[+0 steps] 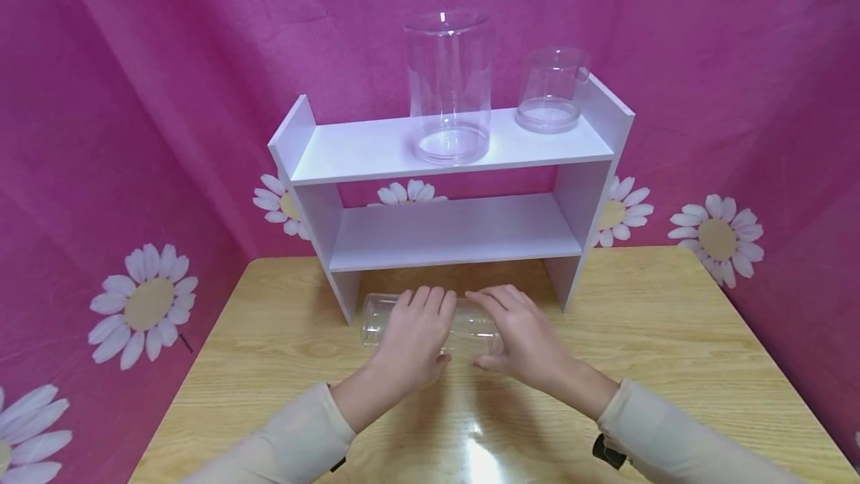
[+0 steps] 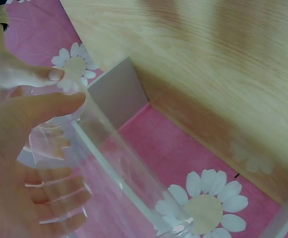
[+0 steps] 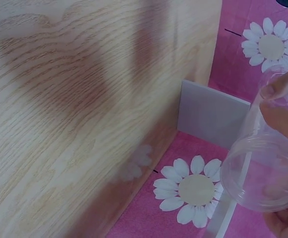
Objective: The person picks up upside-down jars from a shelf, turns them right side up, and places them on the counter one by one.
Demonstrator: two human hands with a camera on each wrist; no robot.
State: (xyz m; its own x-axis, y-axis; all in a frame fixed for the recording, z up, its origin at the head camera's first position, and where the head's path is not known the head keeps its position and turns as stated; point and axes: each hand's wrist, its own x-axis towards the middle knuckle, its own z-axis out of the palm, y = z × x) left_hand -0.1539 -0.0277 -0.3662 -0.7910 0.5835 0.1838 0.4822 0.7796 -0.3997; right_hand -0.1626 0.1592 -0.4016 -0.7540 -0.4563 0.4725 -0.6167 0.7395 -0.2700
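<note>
Head view, cylinder: a clear cylinder (image 1: 468, 326) lies on its side above or on the wooden table (image 1: 262, 387), crosswise before the foot of the white shelf unit (image 1: 457, 230); whether its wall touches the tabletop is hard to tell from here.
Head view, left hand: the left hand (image 1: 411, 334) grips the cylinder around its middle, fingers over the top and thumb on the near side.
Head view, right hand: the right hand (image 1: 522, 334) curls around the right end, thumb and fingers on opposite sides of the wall, just beside the left hand.
Head view, top board: a tall clear jar (image 1: 449, 88) and a short clear jar (image 1: 549, 92) stand upright there, apart from each other, the short one near the right side panel.
Left wrist view, grip: the left thumb and fingers hold the cylinder from two sides, the fingers showing through or past its clear wall; the right thumb is close by.
Right wrist view, rim: one round end of the cylinder faces this camera, with fingers below it and a thumb farther back along the wall.
Progress: two jars appear already placed on the shelf unit; the cylinder's handling looks unfinished, since it is off the boards and not yet released by either hand.
</note>
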